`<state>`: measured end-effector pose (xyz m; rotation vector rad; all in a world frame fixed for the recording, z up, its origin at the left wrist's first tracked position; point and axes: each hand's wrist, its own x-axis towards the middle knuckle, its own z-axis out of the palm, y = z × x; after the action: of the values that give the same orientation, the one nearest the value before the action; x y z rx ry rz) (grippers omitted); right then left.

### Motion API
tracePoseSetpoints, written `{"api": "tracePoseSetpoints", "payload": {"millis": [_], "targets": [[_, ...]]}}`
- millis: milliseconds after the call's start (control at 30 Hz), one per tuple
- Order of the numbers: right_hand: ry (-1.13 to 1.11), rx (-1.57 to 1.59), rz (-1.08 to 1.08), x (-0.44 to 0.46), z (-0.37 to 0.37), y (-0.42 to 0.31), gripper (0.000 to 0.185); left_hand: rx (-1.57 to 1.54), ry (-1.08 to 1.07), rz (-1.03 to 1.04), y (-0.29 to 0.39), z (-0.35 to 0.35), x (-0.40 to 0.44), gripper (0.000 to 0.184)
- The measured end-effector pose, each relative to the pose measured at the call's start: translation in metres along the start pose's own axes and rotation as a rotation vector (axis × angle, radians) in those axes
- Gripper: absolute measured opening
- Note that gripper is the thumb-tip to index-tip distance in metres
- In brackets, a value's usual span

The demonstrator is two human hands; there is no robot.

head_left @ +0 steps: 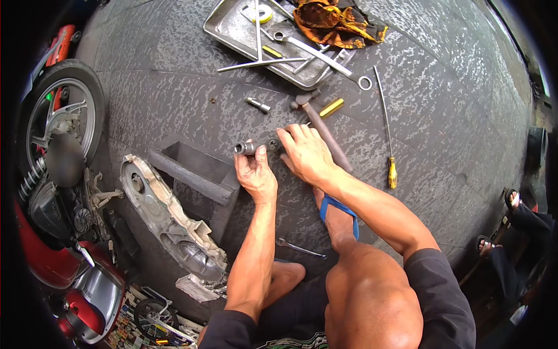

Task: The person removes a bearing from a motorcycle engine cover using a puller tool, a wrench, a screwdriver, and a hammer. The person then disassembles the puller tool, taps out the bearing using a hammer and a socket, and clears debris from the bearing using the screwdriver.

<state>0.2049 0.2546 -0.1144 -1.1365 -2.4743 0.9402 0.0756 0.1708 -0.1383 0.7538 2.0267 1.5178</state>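
Observation:
In my left hand [256,174] is a metal socket [246,149], pinched between thumb and fingers with its hollow end facing left. A small round dark metal piece [272,143] shows just right of it; whether the two are joined I cannot tell. My right hand [305,150] is close beside that piece, thumb and fingers apart and curved. Behind the right hand lies a hammer [328,136] with a brown handle. Another small metal socket piece [258,105] rests on the floor beyond the hands, and a yellow-handled tool [332,107] lies near the hammer head.
A metal tray [224,28] holds tools; a T-handle wrench [258,58] and a ring spanner [319,56] lie across it, beside a stained cloth [334,22]. A screwdriver [392,171] lies right. Left are a dark box [192,180], an engine cover [168,215] and a motorcycle [58,232]. A spanner [302,249] lies near my foot.

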Motion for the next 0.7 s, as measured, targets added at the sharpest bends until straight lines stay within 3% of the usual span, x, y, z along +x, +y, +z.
{"api": "tracePoseSetpoints", "payload": {"millis": [100, 200, 300, 433, 700], "targets": [[-0.100, 0.076, -0.035, 0.015, 0.015, 0.005, 0.052, -0.014, -0.031, -0.069, 0.002, -0.007, -0.004, 0.038], [-0.008, 0.134, -0.079, 0.017, 0.025, 0.013, 0.041, 0.020, -0.100, -0.093, 0.009, -0.010, -0.005, 0.040], [0.022, 0.132, -0.081, 0.016, 0.030, 0.015, 0.035, 0.289, -0.214, 0.197, 0.014, -0.010, -0.004, 0.036], [0.010, 0.133, -0.065, 0.017, 0.030, 0.014, 0.032, 0.453, -0.309, 0.348, 0.029, -0.011, 0.002, 0.034], [0.010, 0.158, -0.048, 0.016, 0.029, 0.013, 0.033, 0.416, -0.320, 0.225, 0.015, -0.015, 0.004, 0.034]]}}
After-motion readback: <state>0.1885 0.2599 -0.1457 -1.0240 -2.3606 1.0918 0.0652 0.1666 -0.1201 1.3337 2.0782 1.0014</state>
